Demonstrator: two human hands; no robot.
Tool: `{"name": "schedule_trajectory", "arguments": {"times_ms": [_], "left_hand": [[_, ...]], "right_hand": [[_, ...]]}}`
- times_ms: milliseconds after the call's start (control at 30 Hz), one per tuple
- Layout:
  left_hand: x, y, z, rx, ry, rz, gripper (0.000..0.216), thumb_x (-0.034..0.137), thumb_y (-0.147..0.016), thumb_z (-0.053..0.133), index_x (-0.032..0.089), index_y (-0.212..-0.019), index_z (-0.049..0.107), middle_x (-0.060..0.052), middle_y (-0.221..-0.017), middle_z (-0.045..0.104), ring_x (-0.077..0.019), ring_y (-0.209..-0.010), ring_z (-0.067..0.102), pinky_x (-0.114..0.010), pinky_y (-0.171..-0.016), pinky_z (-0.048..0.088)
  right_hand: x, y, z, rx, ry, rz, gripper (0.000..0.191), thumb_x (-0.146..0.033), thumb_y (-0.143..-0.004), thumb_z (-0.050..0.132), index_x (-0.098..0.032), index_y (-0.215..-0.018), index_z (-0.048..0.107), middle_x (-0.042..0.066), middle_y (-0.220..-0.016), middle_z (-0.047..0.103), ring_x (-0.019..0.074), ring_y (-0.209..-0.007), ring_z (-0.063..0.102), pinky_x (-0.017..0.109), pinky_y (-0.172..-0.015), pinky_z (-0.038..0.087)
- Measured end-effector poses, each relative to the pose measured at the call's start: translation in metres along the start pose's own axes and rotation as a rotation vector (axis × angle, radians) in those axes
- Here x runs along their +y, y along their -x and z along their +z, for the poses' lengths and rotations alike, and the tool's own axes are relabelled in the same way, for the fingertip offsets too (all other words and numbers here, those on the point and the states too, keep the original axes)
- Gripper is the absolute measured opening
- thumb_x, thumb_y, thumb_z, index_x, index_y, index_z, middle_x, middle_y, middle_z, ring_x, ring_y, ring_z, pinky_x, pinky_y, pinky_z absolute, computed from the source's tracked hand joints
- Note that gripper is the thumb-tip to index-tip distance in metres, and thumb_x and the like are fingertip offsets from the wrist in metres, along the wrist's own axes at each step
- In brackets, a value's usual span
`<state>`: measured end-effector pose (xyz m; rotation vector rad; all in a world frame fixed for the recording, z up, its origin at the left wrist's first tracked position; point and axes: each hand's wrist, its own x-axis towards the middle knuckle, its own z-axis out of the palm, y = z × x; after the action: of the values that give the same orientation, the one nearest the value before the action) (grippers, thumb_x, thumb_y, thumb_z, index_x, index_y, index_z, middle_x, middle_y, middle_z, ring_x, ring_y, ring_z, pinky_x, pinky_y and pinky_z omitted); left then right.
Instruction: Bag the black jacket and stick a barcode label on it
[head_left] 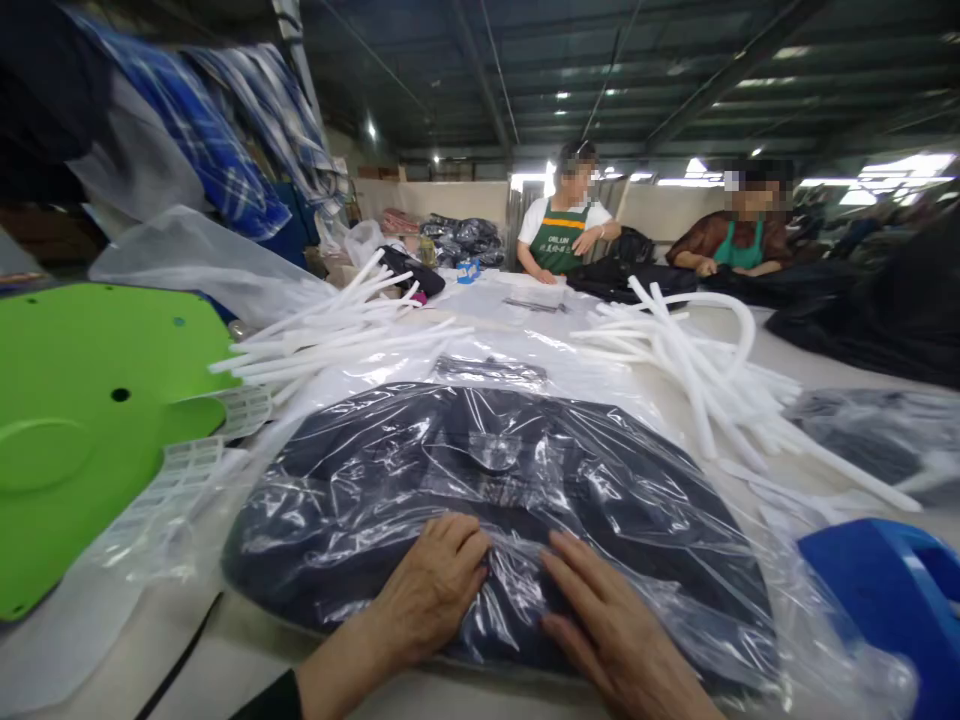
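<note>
A dark navy garment sealed in a clear plastic bag (480,470) lies flat on the table in front of me. My left hand (431,590) rests on the bag's near edge with its fingers curled down against the plastic. My right hand (607,620) lies flat beside it, fingers stretched out and pressing on the bag. Neither hand holds anything up.
Piles of white plastic rods lie at left (337,330) and right (697,370). A green plastic board (82,420) sits at left, a blue plastic object (885,590) at lower right. Sticker sheets (195,460) lie by the bag. Two people (562,235) work across the table with dark garments.
</note>
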<state>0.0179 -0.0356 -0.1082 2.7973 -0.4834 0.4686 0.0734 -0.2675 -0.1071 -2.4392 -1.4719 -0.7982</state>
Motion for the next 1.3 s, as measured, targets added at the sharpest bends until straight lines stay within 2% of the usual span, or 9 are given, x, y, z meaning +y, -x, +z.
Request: {"name": "schedule_trajectory", "arguments": {"times_ms": [133,233,467,600,733,900,1033,1167,1300], "left_hand": [[-0.004,0.004,0.0,0.054,-0.024,0.02,0.023,0.012,-0.085,0.046,0.018,-0.106,0.05,-0.009,-0.106,0.055,-0.0227,-0.1,0.052,-0.041,-0.086,0.047],[-0.003,0.004,0.002,0.069,-0.061,0.048,0.03,0.012,-0.085,0.044,0.018,-0.114,0.048,-0.01,-0.11,0.055,-0.0235,-0.103,0.051,-0.041,-0.088,0.046],[-0.005,0.004,0.004,0.108,-0.098,0.076,0.032,0.013,-0.088,0.039,0.018,-0.118,0.048,-0.01,-0.111,0.055,-0.023,-0.104,0.051,-0.039,-0.088,0.046],[-0.008,0.007,0.005,0.076,-0.084,0.041,0.031,0.018,-0.09,0.041,0.02,-0.12,0.049,-0.009,-0.112,0.056,-0.0225,-0.106,0.051,-0.038,-0.089,0.045],[-0.006,0.002,-0.003,-0.01,-0.062,0.012,0.031,0.026,-0.087,0.052,0.022,-0.118,0.05,-0.008,-0.113,0.057,-0.0241,-0.105,0.052,-0.041,-0.087,0.046],[0.022,-0.02,-0.013,-0.261,-0.147,-0.126,0.022,0.023,-0.081,0.059,0.018,-0.103,0.058,-0.009,-0.1,0.059,-0.0282,-0.092,0.055,-0.046,-0.076,0.047],[0.049,-0.044,-0.011,-0.342,-0.311,-0.239,0.024,0.033,-0.086,0.053,0.011,-0.088,0.063,-0.014,-0.087,0.06,-0.0324,-0.085,0.054,-0.05,-0.073,0.043],[0.065,-0.061,-0.005,-0.37,-0.305,-0.27,0.016,0.012,-0.086,0.047,0.01,-0.089,0.062,-0.014,-0.089,0.06,-0.0299,-0.086,0.054,-0.046,-0.075,0.044],[0.065,-0.066,0.015,-0.335,-0.027,-0.063,0.03,-0.005,-0.08,0.04,0.015,-0.089,0.06,-0.008,-0.092,0.061,-0.0221,-0.087,0.055,-0.037,-0.078,0.047]], "right_hand": [[0.041,0.03,-0.021,0.036,0.158,0.145,0.035,-0.035,-0.094,0.039,-0.013,-0.114,0.056,0.01,-0.106,0.063,0.0209,-0.096,0.059,0.035,-0.08,0.046],[0.057,0.042,-0.033,-0.004,0.083,0.178,0.027,-0.033,-0.095,0.037,-0.019,-0.097,0.061,0.005,-0.094,0.062,0.0156,-0.084,0.06,0.028,-0.073,0.046],[0.071,0.019,-0.038,-0.094,0.028,0.325,0.04,-0.037,-0.098,0.025,-0.023,-0.077,0.056,-0.001,-0.065,0.056,0.0122,-0.057,0.057,0.023,-0.053,0.043],[0.08,0.016,-0.025,-0.106,0.017,0.388,0.046,-0.045,-0.097,0.021,-0.022,-0.07,0.051,0.0,-0.064,0.055,0.0138,-0.056,0.058,0.025,-0.051,0.042],[0.08,0.024,-0.014,-0.083,-0.028,0.474,0.039,-0.046,-0.096,0.026,-0.022,-0.073,0.048,-0.001,-0.064,0.055,0.0132,-0.056,0.057,0.024,-0.051,0.04],[0.077,0.028,-0.01,-0.104,-0.079,0.561,0.026,-0.038,-0.092,0.037,-0.022,-0.076,0.049,-0.001,-0.068,0.057,0.0149,-0.061,0.058,0.026,-0.056,0.04],[0.077,0.028,-0.008,-0.13,-0.115,0.633,0.016,-0.035,-0.085,0.048,-0.022,-0.077,0.053,-0.001,-0.072,0.059,0.0167,-0.066,0.059,0.028,-0.059,0.041],[0.076,0.026,-0.008,-0.185,-0.149,0.69,0.012,-0.033,-0.083,0.052,-0.022,-0.078,0.054,-0.001,-0.074,0.059,0.0176,-0.069,0.059,0.029,-0.063,0.041],[0.075,0.022,-0.01,-0.254,-0.16,0.726,0.01,-0.031,-0.083,0.052,-0.021,-0.079,0.054,0.0,-0.077,0.06,0.0182,-0.073,0.059,0.029,-0.065,0.041]]}}
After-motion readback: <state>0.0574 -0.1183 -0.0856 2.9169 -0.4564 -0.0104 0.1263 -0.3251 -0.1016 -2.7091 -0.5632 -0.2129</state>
